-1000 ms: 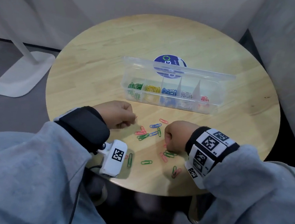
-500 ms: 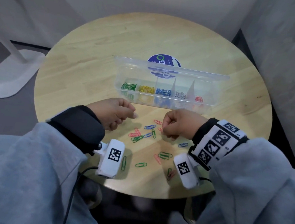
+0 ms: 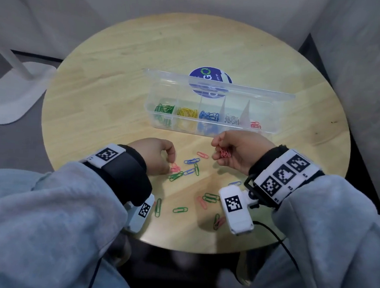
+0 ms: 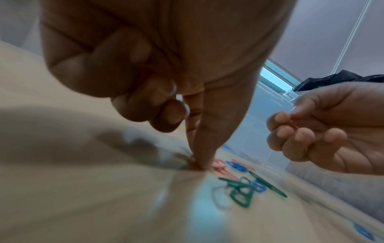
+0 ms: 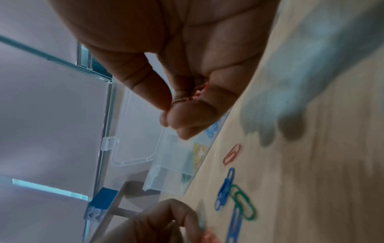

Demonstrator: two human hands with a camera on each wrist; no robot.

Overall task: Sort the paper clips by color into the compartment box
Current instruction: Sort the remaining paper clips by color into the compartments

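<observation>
Head view, nearest first: grey sleeves [image 3: 42, 211] at the frame bottom, each wrist strapped with a black band and white marker-tagged camera units. Below and between the two wrists loose paper clips lie on the round wooden bench [image 3: 121, 75]: a green clip [image 3: 158, 207] just inboard of the left wrist, another green clip [image 3: 180, 210] beside it, a pink clip [image 3: 202, 202] touching a green pair [image 3: 211, 197] near the right wrist camera, and a green-and-pink pair [image 3: 218, 221] at its lower edge.

Left hand [image 3: 155, 156] is down on the bench, fingers curled, thumb and forefinger tips pressed together onto a pink clip [image 3: 175, 167]. Left wrist view confirms: fingertips [image 4: 199, 162] meet at the bench surface on a pink clip [image 4: 218, 166]; remaining fingers folded into the palm. Whether the clip is lifted cannot be told. Immediately right of those fingertips sits a tangle of green clips [image 3: 175, 176], blue clips [image 3: 191, 161] and one green clip [image 3: 196, 169].

Right hand [image 3: 238, 151] hovers above the bench, palm turned inward, fingers curled round a small bunch of red clips [image 3: 224, 153]. Right wrist view shows thumb and fingers closed on pinkish-red wire [image 5: 197, 93]. One pink clip [image 3: 202, 154] lies on the bench just left of this hand.

Beyond both hands, closest to the right one: clear compartment box [image 3: 274, 130], lid raised at the back. Compartments left to right hold green [image 3: 164, 109], yellow [image 3: 187, 113], blue [image 3: 209, 115], silver [image 3: 232, 119] and red clips [image 3: 255, 124]. Behind the box, a round blue sticker [image 3: 210, 76] on the bench.
</observation>
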